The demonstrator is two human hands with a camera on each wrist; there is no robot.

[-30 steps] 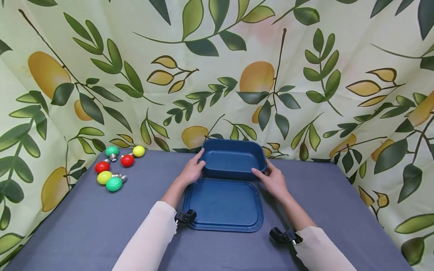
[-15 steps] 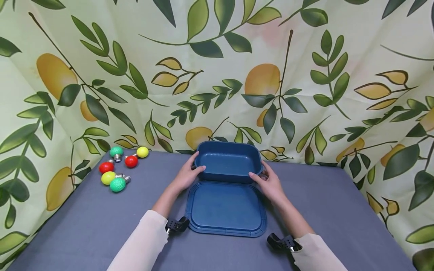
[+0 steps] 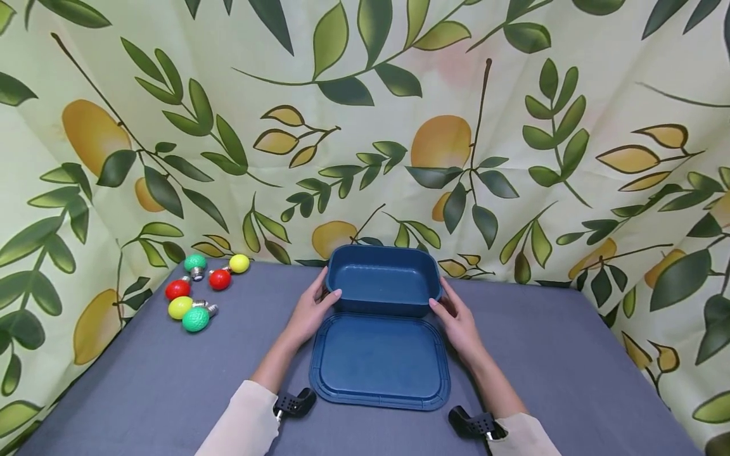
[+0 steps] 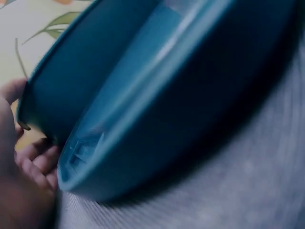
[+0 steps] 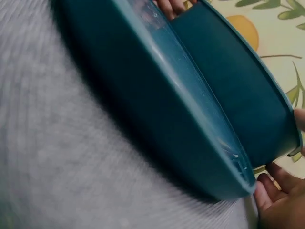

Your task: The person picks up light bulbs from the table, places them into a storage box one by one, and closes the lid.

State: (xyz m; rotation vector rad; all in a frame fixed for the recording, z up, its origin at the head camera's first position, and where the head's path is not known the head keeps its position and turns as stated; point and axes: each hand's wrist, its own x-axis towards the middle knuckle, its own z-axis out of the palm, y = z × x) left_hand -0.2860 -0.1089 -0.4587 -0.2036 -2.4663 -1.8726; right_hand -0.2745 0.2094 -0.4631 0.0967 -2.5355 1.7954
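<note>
A deep blue rectangular container [image 3: 383, 278], its inside facing up and bare, stands behind a flat blue lid [image 3: 381, 361] in the head view. At its left end my left hand [image 3: 310, 311] grips it, the thumb by the rim and the fingers along the outer side. My right hand [image 3: 458, 320] holds the opposite end in the same manner. From the left wrist, the fingers [image 4: 40, 164] appear low by the container wall [image 4: 81, 67]. The right wrist view has the lid [image 5: 143, 95] in front and fingertips [image 5: 271, 186] close to the container's lower corner.
Several bulb-shaped pieces with silvery screw bases lie at the table's far left, among them a green bulb [image 3: 196, 319], a yellow bulb [image 3: 180, 308] and a red bulb [image 3: 219, 279]. A leaf-and-fruit patterned cloth [image 3: 365, 126] rises behind the grey-blue tabletop [image 3: 547, 354].
Both hands have shifted the container slightly left, so it sits more squarely behind the lid. The head view has also moved a little. The bulbs stay put.
</note>
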